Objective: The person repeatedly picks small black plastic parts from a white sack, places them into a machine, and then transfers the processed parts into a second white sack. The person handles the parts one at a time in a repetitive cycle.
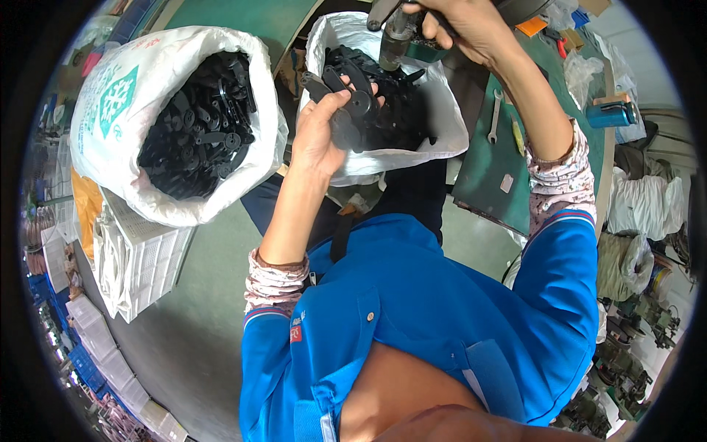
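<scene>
My left hand (320,132) is closed around several black flat parts (361,103) with rounded ends and round hubs. It is above a white woven sack (453,125) filled with similar black pieces. My right hand (471,29) is at the upper edge, fingers curled beside a metal machine spindle (396,43). A dark thing lies against those fingers, but its kind does not show. To the left, a second white woven sack (110,66) stands with its mouth rolled back, holding more black parts (199,132).
On the green bench (479,173) at right lie a wrench (496,116) and a small yellow-handled tool (518,136). A blue cylinder (611,114) is by the bench's far right side. A white plastic crate (151,258) is beneath the left sack.
</scene>
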Demonstrator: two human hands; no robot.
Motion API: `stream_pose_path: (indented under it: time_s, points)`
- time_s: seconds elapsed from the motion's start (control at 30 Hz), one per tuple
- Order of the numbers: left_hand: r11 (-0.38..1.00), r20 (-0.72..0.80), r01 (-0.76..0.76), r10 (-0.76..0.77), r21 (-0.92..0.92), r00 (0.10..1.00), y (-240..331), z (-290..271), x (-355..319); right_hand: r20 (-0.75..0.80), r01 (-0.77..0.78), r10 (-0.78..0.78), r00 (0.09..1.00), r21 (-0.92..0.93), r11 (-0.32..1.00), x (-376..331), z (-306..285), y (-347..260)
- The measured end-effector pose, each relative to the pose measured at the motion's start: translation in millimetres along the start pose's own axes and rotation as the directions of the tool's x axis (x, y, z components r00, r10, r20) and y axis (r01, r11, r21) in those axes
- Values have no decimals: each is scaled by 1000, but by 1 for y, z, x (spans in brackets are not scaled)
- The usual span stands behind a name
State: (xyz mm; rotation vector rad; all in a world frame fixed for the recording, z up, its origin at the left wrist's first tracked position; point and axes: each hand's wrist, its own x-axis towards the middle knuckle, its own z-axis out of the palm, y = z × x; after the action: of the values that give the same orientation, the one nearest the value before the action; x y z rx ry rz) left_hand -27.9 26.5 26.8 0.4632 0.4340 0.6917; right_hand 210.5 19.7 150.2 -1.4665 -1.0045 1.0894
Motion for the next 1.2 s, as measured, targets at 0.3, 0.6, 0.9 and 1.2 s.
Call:
stream_pose_path:
  time_s: [0.3,0.6,0.9,1.2]
  points:
    - [999,22,-37,37,34,999,-6,-7,7,7,51,-51,999,-158,986,-80,42,87]
    - [1000,-55,24,-25,-14,998,-7,-1,2,-69,395,-494,867,-509,765,-91,43,107]
    - [992,-178,95,-108,-80,978,-5,-6,1,30,166,-216,976,540,825,-95,26,93]
    - [970,-118,205,-221,-134,968,-6,-19,6,242,585,-540,806,-462,666,-120,46,86]
